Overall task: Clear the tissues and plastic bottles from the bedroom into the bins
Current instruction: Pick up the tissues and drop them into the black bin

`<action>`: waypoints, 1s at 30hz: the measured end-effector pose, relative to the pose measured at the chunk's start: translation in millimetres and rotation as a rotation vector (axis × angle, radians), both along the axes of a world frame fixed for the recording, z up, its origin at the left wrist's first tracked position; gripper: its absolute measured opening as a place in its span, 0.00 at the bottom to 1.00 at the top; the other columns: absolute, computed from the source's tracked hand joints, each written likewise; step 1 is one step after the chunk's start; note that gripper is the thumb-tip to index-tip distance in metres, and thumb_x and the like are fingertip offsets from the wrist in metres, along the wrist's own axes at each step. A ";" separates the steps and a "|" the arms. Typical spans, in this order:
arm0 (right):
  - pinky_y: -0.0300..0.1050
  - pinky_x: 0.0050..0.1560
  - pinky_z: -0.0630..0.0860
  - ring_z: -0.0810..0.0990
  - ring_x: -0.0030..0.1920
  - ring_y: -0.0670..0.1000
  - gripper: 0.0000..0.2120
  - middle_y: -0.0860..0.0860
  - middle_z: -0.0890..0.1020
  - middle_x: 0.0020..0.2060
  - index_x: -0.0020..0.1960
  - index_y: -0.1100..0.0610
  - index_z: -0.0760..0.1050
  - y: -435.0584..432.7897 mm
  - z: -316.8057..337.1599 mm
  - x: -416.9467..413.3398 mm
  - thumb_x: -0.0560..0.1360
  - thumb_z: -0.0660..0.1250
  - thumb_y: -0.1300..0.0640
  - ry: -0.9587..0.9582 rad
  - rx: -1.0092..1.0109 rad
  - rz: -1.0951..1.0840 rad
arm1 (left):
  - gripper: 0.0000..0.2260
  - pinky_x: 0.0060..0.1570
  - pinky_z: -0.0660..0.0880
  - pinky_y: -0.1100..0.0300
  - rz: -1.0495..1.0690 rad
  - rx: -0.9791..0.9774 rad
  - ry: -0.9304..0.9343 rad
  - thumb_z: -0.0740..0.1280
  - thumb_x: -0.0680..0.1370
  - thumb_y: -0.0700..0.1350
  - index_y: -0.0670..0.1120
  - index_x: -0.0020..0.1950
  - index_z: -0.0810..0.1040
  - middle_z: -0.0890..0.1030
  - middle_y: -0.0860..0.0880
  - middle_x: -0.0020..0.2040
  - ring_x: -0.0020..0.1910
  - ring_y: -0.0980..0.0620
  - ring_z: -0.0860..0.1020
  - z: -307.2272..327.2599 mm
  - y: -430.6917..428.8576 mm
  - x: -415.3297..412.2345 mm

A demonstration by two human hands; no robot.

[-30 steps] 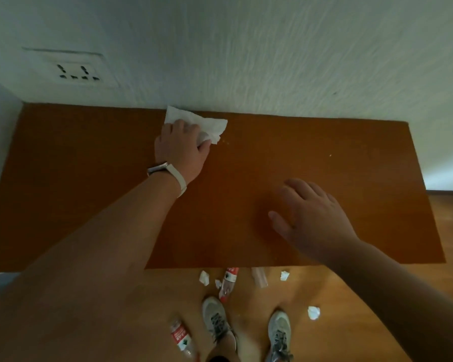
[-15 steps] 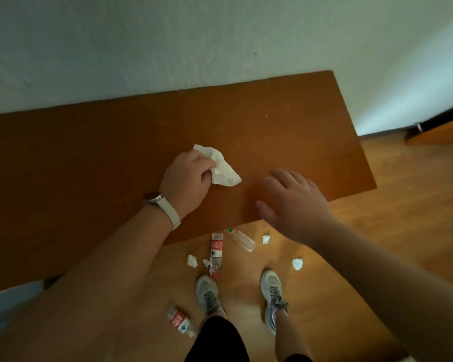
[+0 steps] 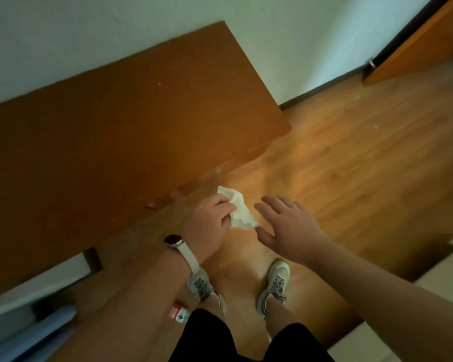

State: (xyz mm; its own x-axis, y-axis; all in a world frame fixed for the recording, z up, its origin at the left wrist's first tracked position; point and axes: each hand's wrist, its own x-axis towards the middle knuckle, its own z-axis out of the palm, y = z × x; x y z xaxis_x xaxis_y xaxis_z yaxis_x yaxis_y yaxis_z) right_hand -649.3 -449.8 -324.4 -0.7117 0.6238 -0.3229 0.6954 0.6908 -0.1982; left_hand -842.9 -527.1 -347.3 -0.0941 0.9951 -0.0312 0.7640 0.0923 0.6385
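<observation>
Our left hand (image 3: 209, 220) has its fingers curled tight around a crumpled white tissue (image 3: 239, 212), held in the air over the wooden floor (image 3: 351, 165) just past the edge of the brown desk (image 3: 115, 131). Our right hand (image 3: 288, 226) hovers just beside the tissue, fingers spread and empty. A plastic bottle (image 3: 178, 312) with a red label lies by our left shoe (image 3: 202, 286).

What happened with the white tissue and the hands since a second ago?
The left hand picked the tissue up from the back of the brown table by the wall, crumpled it and carried it off the table; it now hangs over the floor. The view has swung to the right. The right hand stayed open and empty beside it, and the left grip never let go.
</observation>
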 end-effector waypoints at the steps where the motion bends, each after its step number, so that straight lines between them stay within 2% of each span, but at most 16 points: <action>1: 0.53 0.53 0.76 0.76 0.61 0.56 0.24 0.52 0.77 0.62 0.64 0.52 0.72 1.7 -14.1 12.1 0.74 0.58 0.41 -0.010 -0.015 -0.004 | 0.09 0.44 0.71 0.67 0.016 -0.046 0.000 0.69 0.75 0.34 0.41 0.53 0.84 0.82 0.45 0.51 0.48 0.47 0.80 -12.1 0.8 11.5; 3: 0.53 0.53 0.76 0.75 0.61 0.56 0.24 0.52 0.77 0.62 0.64 0.52 0.72 5.9 -48.9 34.5 0.74 0.57 0.41 -0.022 -0.047 -0.008 | 0.10 0.47 0.70 0.69 0.057 -0.134 -0.012 0.68 0.77 0.35 0.41 0.56 0.83 0.81 0.45 0.55 0.52 0.47 0.79 -45.7 3.4 30.2; 6: 0.54 0.56 0.75 0.74 0.64 0.56 0.24 0.53 0.75 0.65 0.66 0.52 0.72 13.5 -118.7 59.1 0.75 0.57 0.41 -0.036 -0.090 0.013 | 0.11 0.54 0.76 0.58 0.086 -0.244 -0.036 0.64 0.79 0.37 0.43 0.59 0.82 0.79 0.47 0.60 0.57 0.48 0.77 -114.2 9.8 51.5; 8: 0.54 0.60 0.72 0.71 0.66 0.56 0.25 0.53 0.73 0.67 0.68 0.52 0.70 16.6 -173.2 68.9 0.76 0.57 0.41 -0.043 -0.115 0.029 | 0.11 0.57 0.77 0.56 0.082 -0.290 -0.033 0.64 0.80 0.38 0.43 0.60 0.81 0.78 0.47 0.61 0.59 0.48 0.76 -166.2 14.4 63.1; 11: 0.53 0.64 0.67 0.67 0.69 0.55 0.25 0.52 0.69 0.70 0.71 0.51 0.66 19.7 -265.3 77.0 0.78 0.57 0.41 -0.056 -0.141 0.019 | 0.12 0.56 0.74 0.57 0.076 -0.346 0.013 0.63 0.80 0.38 0.43 0.61 0.81 0.78 0.46 0.62 0.59 0.47 0.76 -255.4 19.9 71.2; 16: 0.53 0.63 0.66 0.67 0.68 0.55 0.25 0.52 0.69 0.69 0.71 0.51 0.65 25.2 -429.0 82.0 0.77 0.56 0.41 -0.092 -0.155 0.006 | 0.12 0.57 0.78 0.50 0.084 -0.429 0.068 0.64 0.80 0.38 0.43 0.61 0.81 0.78 0.44 0.62 0.59 0.44 0.77 -401.7 29.2 68.1; 18: 0.53 0.61 0.68 0.68 0.66 0.56 0.25 0.52 0.70 0.68 0.70 0.52 0.65 30.9 -488.9 80.8 0.77 0.57 0.43 -0.098 -0.147 0.014 | 0.12 0.57 0.77 0.53 0.093 -0.448 0.088 0.63 0.80 0.39 0.44 0.61 0.80 0.78 0.45 0.62 0.59 0.45 0.76 -451.1 33.5 65.1; 21: 0.53 0.57 0.71 0.70 0.63 0.57 0.23 0.53 0.71 0.65 0.69 0.53 0.66 43.0 -571.3 74.5 0.77 0.58 0.45 -0.104 -0.129 0.031 | 0.12 0.51 0.71 0.58 0.095 -0.457 0.125 0.62 0.79 0.39 0.45 0.60 0.81 0.77 0.47 0.61 0.58 0.46 0.76 -516.8 39.1 60.3; 24: 0.53 0.57 0.71 0.69 0.63 0.56 0.21 0.53 0.71 0.64 0.68 0.53 0.66 55.6 -639.1 64.9 0.77 0.58 0.47 -0.120 -0.129 0.042 | 0.12 0.50 0.67 0.60 0.097 -0.454 0.147 0.61 0.79 0.39 0.45 0.59 0.81 0.77 0.46 0.59 0.56 0.46 0.76 -567.6 44.7 57.5; 30: 0.53 0.58 0.71 0.68 0.64 0.57 0.19 0.54 0.69 0.64 0.67 0.53 0.67 72.1 -719.4 54.6 0.77 0.61 0.51 -0.149 -0.165 0.046 | 0.12 0.50 0.72 0.57 0.115 -0.369 0.141 0.62 0.79 0.39 0.44 0.57 0.82 0.78 0.46 0.57 0.54 0.46 0.76 -624.0 52.2 53.3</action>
